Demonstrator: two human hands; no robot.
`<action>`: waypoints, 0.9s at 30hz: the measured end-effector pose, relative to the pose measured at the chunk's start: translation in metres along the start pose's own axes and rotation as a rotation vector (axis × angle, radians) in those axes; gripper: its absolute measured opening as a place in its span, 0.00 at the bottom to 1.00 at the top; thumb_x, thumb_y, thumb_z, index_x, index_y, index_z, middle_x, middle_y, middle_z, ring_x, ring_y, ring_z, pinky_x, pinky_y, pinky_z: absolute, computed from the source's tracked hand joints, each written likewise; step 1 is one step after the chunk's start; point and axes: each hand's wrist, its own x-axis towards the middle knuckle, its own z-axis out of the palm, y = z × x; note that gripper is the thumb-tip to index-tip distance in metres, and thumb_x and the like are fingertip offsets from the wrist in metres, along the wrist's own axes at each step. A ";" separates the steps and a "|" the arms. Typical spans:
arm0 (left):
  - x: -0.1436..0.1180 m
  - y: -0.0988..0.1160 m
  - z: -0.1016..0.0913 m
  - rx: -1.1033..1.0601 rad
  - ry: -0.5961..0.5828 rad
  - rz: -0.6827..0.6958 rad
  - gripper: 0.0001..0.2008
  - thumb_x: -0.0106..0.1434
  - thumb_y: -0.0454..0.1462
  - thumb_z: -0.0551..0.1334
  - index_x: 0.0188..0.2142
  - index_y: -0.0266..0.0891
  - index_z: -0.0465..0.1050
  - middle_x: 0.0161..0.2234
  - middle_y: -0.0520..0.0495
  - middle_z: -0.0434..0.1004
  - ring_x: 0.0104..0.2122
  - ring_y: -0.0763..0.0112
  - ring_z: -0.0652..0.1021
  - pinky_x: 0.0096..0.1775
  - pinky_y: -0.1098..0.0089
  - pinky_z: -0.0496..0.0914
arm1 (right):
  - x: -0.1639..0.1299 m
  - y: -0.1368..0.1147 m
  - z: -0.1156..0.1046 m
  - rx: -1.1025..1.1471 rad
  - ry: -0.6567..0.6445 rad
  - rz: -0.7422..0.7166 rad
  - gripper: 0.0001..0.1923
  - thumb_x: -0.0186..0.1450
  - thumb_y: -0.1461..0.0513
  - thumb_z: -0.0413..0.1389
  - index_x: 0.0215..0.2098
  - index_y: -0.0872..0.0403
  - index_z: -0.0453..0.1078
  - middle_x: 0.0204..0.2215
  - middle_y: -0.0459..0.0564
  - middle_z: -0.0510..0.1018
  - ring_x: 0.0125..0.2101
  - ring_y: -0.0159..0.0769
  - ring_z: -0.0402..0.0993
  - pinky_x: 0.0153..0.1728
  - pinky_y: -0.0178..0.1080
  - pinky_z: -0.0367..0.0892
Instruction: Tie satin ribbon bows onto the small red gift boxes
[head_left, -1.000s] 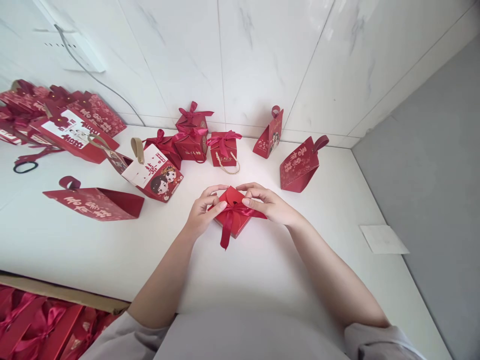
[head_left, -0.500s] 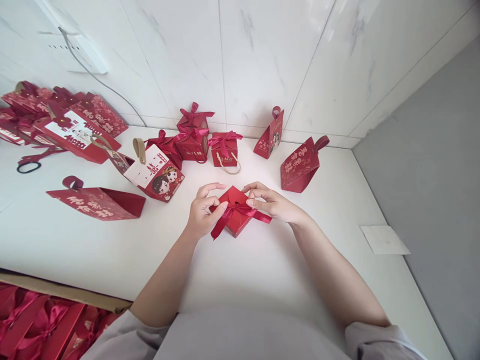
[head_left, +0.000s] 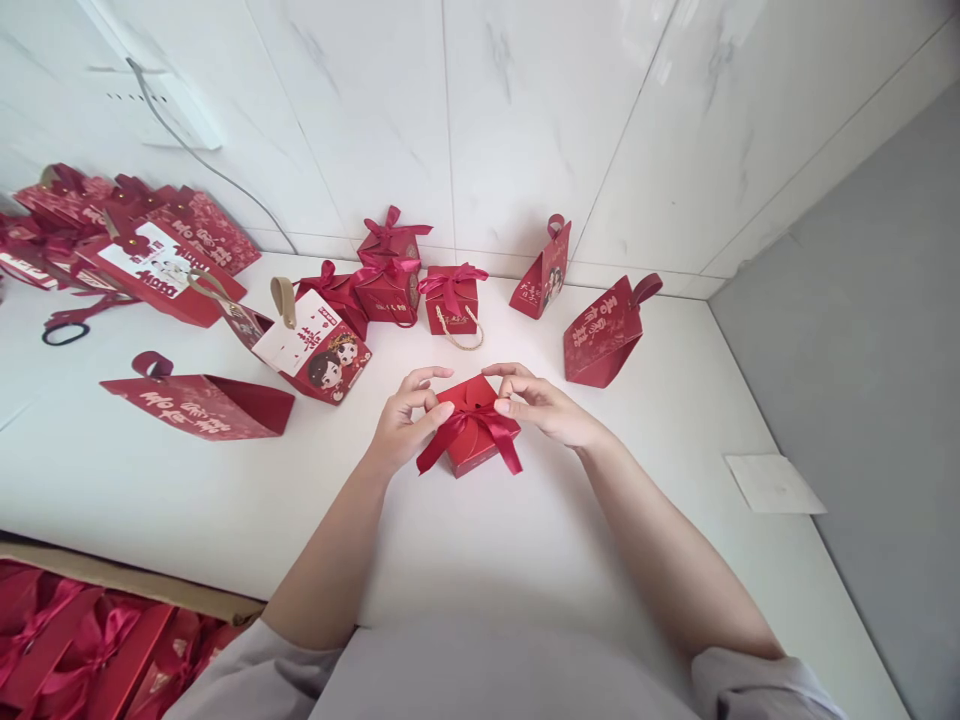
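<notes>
My left hand (head_left: 401,430) and right hand (head_left: 551,410) meet over a small red box (head_left: 480,445) standing on the white tabletop (head_left: 525,540) directly in front of me. A dark red ribbon (head_left: 469,430) crosses the box top; its two tails hang down the near face, one to each side. The fingers (head_left: 439,412) of my left hand are closed on the ribbon at the left of the crossing, thumb against forefinger. The fingers (head_left: 506,405) of my right hand pinch the ribbon at the right of the crossing in the same way. Neither hand is open.

Step in hand, as I judge it: tying the ribbon on the box top, with the crossing made but no bow yet formed. The next move calls for even tension on both sides while loops are formed, so the crossing stays centred and the box does not slide.

Finished boxes with bows (head_left: 450,298) stand further back near the wall, well apart. Red paper bags (head_left: 607,330) lie to either side.
</notes>
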 end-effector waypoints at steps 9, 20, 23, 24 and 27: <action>0.002 0.001 -0.004 -0.146 -0.159 -0.070 0.21 0.64 0.46 0.60 0.18 0.38 0.70 0.60 0.46 0.65 0.61 0.56 0.65 0.65 0.54 0.50 | 0.000 0.001 0.002 0.092 -0.107 -0.018 0.13 0.63 0.50 0.60 0.29 0.50 0.76 0.65 0.46 0.59 0.68 0.46 0.42 0.59 0.47 0.57; 0.000 0.003 0.000 0.098 0.000 0.024 0.17 0.66 0.45 0.57 0.27 0.42 0.78 0.53 0.44 0.73 0.57 0.58 0.68 0.60 0.53 0.62 | 0.002 0.003 0.007 0.057 -0.080 -0.017 0.19 0.65 0.49 0.57 0.23 0.52 0.73 0.65 0.45 0.59 0.62 0.46 0.58 0.55 0.46 0.62; -0.001 0.006 0.001 0.206 0.030 0.114 0.17 0.66 0.41 0.57 0.24 0.42 0.77 0.49 0.45 0.75 0.56 0.60 0.68 0.58 0.55 0.64 | 0.002 0.002 0.007 0.059 -0.077 -0.012 0.21 0.66 0.49 0.56 0.21 0.53 0.70 0.64 0.46 0.61 0.61 0.45 0.58 0.54 0.45 0.62; -0.001 0.006 0.001 0.232 0.042 0.138 0.18 0.66 0.40 0.58 0.21 0.41 0.75 0.48 0.46 0.76 0.56 0.60 0.69 0.57 0.55 0.65 | 0.002 0.002 0.007 0.056 -0.079 -0.011 0.21 0.66 0.49 0.55 0.21 0.53 0.70 0.64 0.46 0.61 0.62 0.45 0.57 0.54 0.45 0.62; -0.002 0.010 0.000 0.281 0.070 0.174 0.20 0.65 0.38 0.58 0.16 0.40 0.68 0.47 0.46 0.77 0.54 0.60 0.70 0.55 0.55 0.66 | 0.002 -0.001 0.006 0.045 -0.096 -0.009 0.21 0.66 0.50 0.55 0.21 0.53 0.69 0.64 0.46 0.59 0.64 0.45 0.53 0.53 0.44 0.63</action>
